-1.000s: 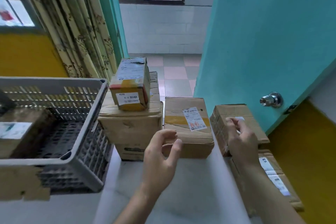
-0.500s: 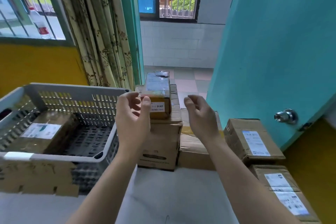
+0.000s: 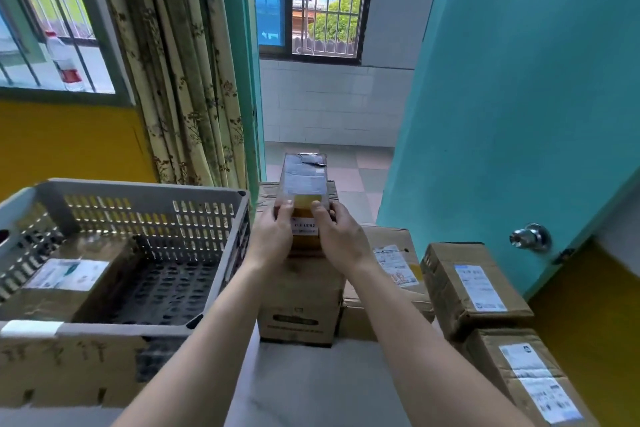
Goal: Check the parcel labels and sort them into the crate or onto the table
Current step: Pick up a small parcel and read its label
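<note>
A small yellow-taped parcel (image 3: 304, 180) with a white label sits on top of a taller cardboard box (image 3: 299, 298) at the table's middle. My left hand (image 3: 272, 237) grips its near left corner and my right hand (image 3: 337, 236) grips its near right corner, thumbs on top. The grey plastic crate (image 3: 145, 204) stands to the left, with one labelled parcel (image 3: 65, 279) lying inside. The white table (image 3: 311, 381) shows in front of the boxes.
Three more labelled parcels lie to the right: one behind my right wrist (image 3: 394, 263), one further right (image 3: 474, 288), one at the lower right (image 3: 530, 381). A teal door (image 3: 519, 114) with a knob (image 3: 530, 237) stands at the right. Curtains (image 3: 180, 80) hang behind the crate.
Both hands rose from near the table and closed on the small parcel atop the stack. My view tilted upward.
</note>
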Motion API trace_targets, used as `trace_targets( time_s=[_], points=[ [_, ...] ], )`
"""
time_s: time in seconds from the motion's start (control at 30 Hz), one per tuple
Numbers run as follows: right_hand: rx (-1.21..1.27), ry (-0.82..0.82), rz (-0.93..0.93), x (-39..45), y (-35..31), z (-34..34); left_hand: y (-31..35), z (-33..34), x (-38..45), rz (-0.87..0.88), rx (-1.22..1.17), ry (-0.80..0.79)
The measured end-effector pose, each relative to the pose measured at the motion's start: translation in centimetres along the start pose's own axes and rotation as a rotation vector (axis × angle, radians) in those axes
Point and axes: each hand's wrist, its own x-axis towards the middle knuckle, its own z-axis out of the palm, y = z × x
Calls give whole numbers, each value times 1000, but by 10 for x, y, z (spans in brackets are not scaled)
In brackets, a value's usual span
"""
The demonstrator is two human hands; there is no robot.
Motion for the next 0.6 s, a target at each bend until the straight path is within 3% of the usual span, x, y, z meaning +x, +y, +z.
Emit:
trace_targets(
  time_s=[0.23, 0.37, 0.5, 0.6],
  points=[
    [226, 155, -6, -22, -18, 2, 8, -16, -27, 55, -253, -37],
    [234, 219, -53, -47, -29, 5, 4, -37, -38, 36, -352, -64],
    [266, 249, -89, -84, -39, 20, 1, -64, -45, -61, -488, -214],
    [323, 239, -46, -107, -40, 29, -3, -76, -56, -57, -463, -282]
  ],
)
